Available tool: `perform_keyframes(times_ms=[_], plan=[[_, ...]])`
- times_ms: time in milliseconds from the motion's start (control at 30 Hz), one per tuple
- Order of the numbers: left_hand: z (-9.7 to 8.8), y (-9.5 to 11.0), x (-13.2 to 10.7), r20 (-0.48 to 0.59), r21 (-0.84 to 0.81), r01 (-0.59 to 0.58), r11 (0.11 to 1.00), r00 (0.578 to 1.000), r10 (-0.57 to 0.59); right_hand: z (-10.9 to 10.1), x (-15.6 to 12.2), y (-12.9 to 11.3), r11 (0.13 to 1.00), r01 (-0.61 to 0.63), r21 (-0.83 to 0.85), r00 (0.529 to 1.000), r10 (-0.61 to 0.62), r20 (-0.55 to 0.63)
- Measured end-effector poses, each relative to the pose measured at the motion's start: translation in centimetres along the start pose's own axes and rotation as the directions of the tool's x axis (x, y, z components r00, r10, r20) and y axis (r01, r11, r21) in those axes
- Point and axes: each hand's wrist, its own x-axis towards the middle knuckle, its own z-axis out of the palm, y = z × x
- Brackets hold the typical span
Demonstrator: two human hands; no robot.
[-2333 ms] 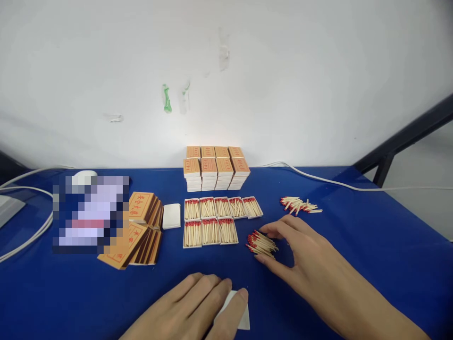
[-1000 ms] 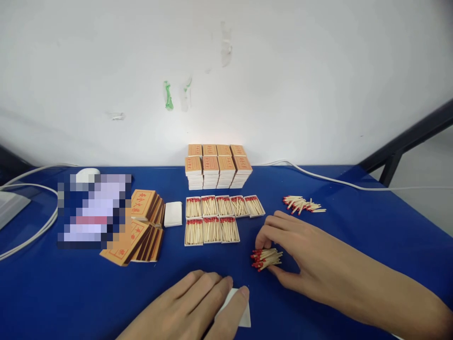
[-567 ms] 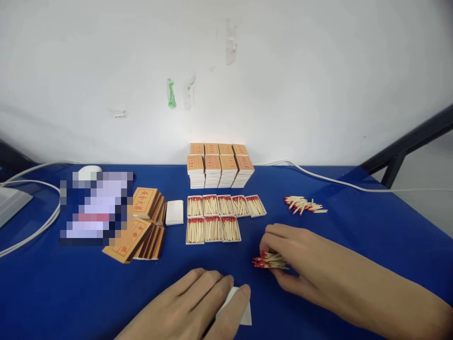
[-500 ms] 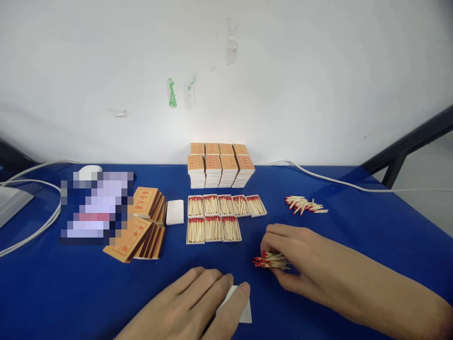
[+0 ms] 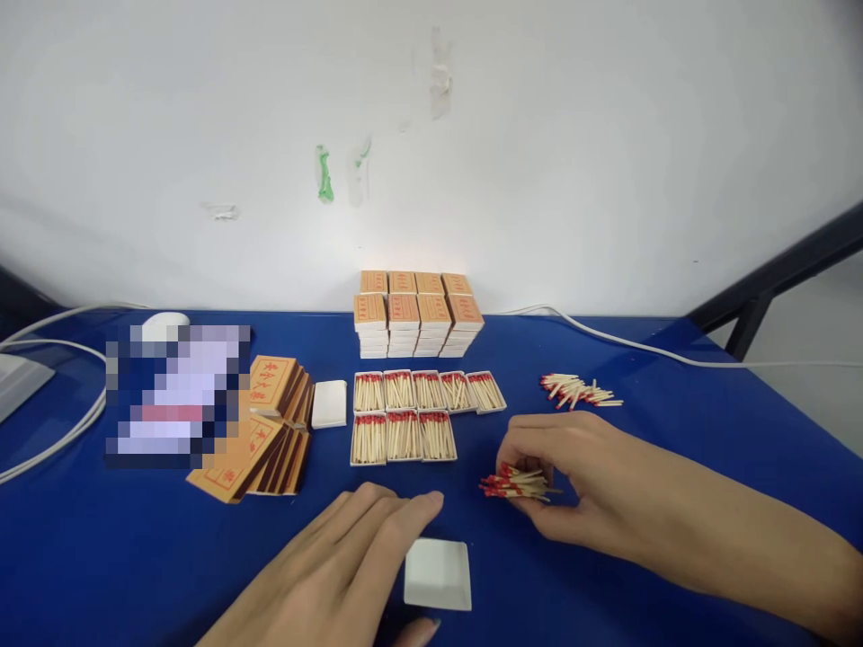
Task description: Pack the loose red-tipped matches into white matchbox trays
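A bunch of red-tipped matches [image 5: 518, 483] sits in my right hand [image 5: 573, 467], its fingers closed round it just above the blue table. My left hand [image 5: 351, 562] rests with fingers stretched out and thumb apart, beside an empty white matchbox tray [image 5: 438, 573]. Beyond my hands, two rows of matchbox trays [image 5: 403, 437] stand filled with matches, heads pointing away from me. A loose pile of matches [image 5: 576, 391] lies past my right hand.
Stacked matchboxes [image 5: 418, 314] stand by the wall. Orange matchbox sleeves [image 5: 260, 427] are piled at the left, next to a white tray [image 5: 330, 403] and a blurred-out phone-like device [image 5: 189, 386]. A white mouse [image 5: 165, 325] and white cables [image 5: 627, 341] lie farther back.
My left hand has drawn left off the white tray, which now shows fully with its hollow facing up. The right hand still grips the matches, shifted slightly.
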Motion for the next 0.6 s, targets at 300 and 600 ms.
perform_keyframes(times_ms=[300,600], plan=[[0.4,0.3,0.1,0.009,-0.389,0.165,0.906,0.984,-0.176,0.4,1.6,-5.2,0.991,0.114,-0.068,0.993,-0.113,0.023],[1.2,0.2,0.5,-0.028,-0.445,0.184,0.876,0.975,-0.22,2.1,2.3,-8.4,0.903,0.273,-0.332,0.962,-0.257,0.092]])
